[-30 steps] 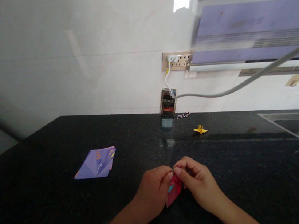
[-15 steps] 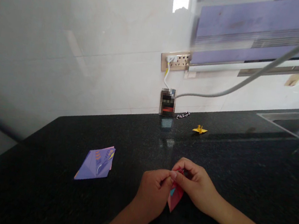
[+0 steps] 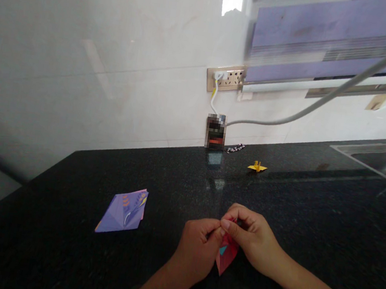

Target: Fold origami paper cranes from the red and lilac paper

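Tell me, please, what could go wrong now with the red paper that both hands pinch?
1. The left hand and right hand pinch the red paper at one small spot near its top, so a hard pull might tear it or spoil the crease.
2. Its lower tip is close to the counter; pressing down could bend it.
3. The fingers hide the fold, so it may come out crooked.

On the counter (image 3: 58, 250): folded paper (image 3: 226, 259) between my left hand (image 3: 196, 249) and right hand (image 3: 252, 240); flat sheet (image 3: 123, 211) left; crane (image 3: 257, 167) behind.
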Tool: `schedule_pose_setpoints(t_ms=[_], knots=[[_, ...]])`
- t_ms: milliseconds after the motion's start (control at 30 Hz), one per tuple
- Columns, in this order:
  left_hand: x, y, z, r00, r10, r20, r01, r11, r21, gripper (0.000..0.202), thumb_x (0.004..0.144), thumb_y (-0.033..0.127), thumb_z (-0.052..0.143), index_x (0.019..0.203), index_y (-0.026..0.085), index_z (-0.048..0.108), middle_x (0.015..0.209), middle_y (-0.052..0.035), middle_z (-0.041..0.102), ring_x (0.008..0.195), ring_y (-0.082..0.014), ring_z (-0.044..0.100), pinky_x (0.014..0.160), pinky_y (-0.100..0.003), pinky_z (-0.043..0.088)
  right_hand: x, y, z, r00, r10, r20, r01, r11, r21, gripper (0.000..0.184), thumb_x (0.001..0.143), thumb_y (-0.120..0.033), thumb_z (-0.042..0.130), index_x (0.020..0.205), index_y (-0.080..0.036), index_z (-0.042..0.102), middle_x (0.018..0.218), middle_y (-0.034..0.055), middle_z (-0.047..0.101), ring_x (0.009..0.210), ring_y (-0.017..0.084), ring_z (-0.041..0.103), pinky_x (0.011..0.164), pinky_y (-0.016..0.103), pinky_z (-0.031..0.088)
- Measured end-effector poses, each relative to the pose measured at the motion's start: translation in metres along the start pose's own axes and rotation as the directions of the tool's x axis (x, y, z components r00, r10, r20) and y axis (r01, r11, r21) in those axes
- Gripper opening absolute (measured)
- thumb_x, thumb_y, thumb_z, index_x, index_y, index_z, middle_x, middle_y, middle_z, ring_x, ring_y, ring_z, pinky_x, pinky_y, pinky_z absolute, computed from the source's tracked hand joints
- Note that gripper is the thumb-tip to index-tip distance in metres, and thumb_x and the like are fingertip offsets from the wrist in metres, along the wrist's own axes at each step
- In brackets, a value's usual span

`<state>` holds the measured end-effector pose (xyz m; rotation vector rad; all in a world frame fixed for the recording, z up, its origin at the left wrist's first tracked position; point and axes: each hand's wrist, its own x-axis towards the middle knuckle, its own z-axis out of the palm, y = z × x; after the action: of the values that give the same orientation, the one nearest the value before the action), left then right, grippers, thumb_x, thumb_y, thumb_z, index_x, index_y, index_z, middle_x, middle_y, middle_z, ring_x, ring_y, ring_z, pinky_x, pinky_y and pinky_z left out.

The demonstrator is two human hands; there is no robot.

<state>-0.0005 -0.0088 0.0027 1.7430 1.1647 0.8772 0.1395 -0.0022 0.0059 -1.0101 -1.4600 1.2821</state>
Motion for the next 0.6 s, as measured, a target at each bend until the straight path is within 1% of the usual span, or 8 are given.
schedule_pose_setpoints(t_ms=[133, 200, 333, 367, 433, 500, 533, 600], knots=[[0.0005, 0.0000, -0.0004, 1.000, 0.000, -0.004, 0.000, 1.000, 0.001, 0.032, 0.081, 0.030, 0.039, 0.057, 0.014, 0.054, 0.052, 0.0025, 0.044, 0.051, -0.0091, 0.040, 0.048, -0.020, 0.030, -0.0001, 0.0018, -0.0001, 1.000, 0.021, 0.014, -0.021, 0.999, 0.043, 0.022, 0.078, -0.033, 0.051, 0.065, -0.015, 0.054, 0.062, -0.0013, 0.052, 0.055, 0.009, 0.052, 0.051, 0.021, 0.042], [0.0003, -0.0007, -0.0006, 1.000, -0.003, -0.001, 0.003, 1.000, -0.002, 0.033, 0.081, 0.030, 0.040, 0.056, 0.014, 0.053, 0.051, 0.0028, 0.042, 0.050, -0.0089, 0.038, 0.048, -0.020, 0.030, 0.0011, 0.0041, -0.0005, 0.998, 0.056, 0.014, -0.057, 0.995, 0.083, 0.027, 0.080, -0.038, 0.048, 0.068, -0.015, 0.055, 0.061, -0.0007, 0.053, 0.053, 0.010, 0.052, 0.051, 0.022, 0.042], [-0.0005, -0.0025, -0.0005, 1.000, -0.013, 0.015, 0.014, 0.999, -0.035, 0.033, 0.081, 0.031, 0.039, 0.059, 0.013, 0.056, 0.053, 0.0015, 0.046, 0.052, -0.0096, 0.041, 0.049, -0.020, 0.032, 0.0045, 0.0071, -0.0021, 0.990, 0.144, 0.000, -0.142, 0.977, 0.158, 0.042, 0.084, -0.046, 0.034, 0.075, -0.012, 0.057, 0.055, 0.0006, 0.054, 0.049, 0.011, 0.051, 0.050, 0.024, 0.041], [-0.0005, -0.0030, -0.0004, 1.000, -0.017, 0.017, 0.018, 0.999, -0.046, 0.033, 0.081, 0.031, 0.038, 0.061, 0.013, 0.057, 0.054, 0.0009, 0.049, 0.052, -0.0100, 0.042, 0.050, -0.020, 0.033, 0.0050, 0.0068, -0.0024, 0.989, 0.149, 0.001, -0.147, 0.977, 0.156, 0.043, 0.083, -0.047, 0.034, 0.076, -0.012, 0.057, 0.054, 0.0007, 0.054, 0.048, 0.011, 0.051, 0.050, 0.024, 0.041], [-0.0004, -0.0034, -0.0001, 0.999, -0.029, 0.013, 0.030, 0.997, -0.065, 0.032, 0.081, 0.031, 0.039, 0.063, 0.013, 0.059, 0.056, -0.0001, 0.052, 0.053, -0.0107, 0.045, 0.051, -0.021, 0.034, 0.0051, 0.0052, -0.0023, 0.990, 0.144, 0.013, -0.144, 0.981, 0.130, 0.036, 0.079, -0.047, 0.044, 0.076, -0.013, 0.056, 0.055, -0.0001, 0.055, 0.048, 0.010, 0.050, 0.049, 0.023, 0.040], [-0.0002, -0.0029, 0.0004, 0.999, -0.041, -0.002, 0.041, 0.996, -0.081, 0.032, 0.080, 0.032, 0.040, 0.064, 0.013, 0.060, 0.057, -0.0006, 0.053, 0.054, -0.0110, 0.046, 0.051, -0.021, 0.034, 0.0044, 0.0031, -0.0016, 0.992, 0.126, 0.014, -0.127, 0.988, 0.090, 0.027, 0.071, -0.042, 0.057, 0.071, -0.015, 0.054, 0.057, -0.0020, 0.054, 0.049, 0.009, 0.050, 0.048, 0.021, 0.040], [-0.0001, -0.0024, 0.0008, 0.999, -0.046, -0.006, 0.046, 0.995, -0.091, 0.032, 0.080, 0.032, 0.041, 0.065, 0.013, 0.060, 0.057, -0.0007, 0.053, 0.054, -0.0111, 0.046, 0.050, -0.021, 0.034, 0.0041, 0.0021, -0.0012, 0.994, 0.111, 0.000, -0.111, 0.992, 0.065, 0.025, 0.069, -0.039, 0.061, 0.067, -0.015, 0.053, 0.057, -0.0026, 0.053, 0.050, 0.009, 0.049, 0.048, 0.021, 0.040], [0.0001, -0.0012, 0.0016, 0.998, -0.057, -0.001, 0.057, 0.990, -0.126, 0.031, 0.080, 0.032, 0.041, 0.066, 0.012, 0.060, 0.058, -0.0008, 0.054, 0.055, -0.0111, 0.046, 0.051, -0.021, 0.035, 0.0037, 0.0008, -0.0009, 0.996, 0.072, -0.045, -0.072, 0.997, 0.015, 0.025, 0.069, -0.037, 0.061, 0.060, -0.015, 0.051, 0.058, -0.0027, 0.050, 0.052, 0.009, 0.049, 0.049, 0.021, 0.040]])
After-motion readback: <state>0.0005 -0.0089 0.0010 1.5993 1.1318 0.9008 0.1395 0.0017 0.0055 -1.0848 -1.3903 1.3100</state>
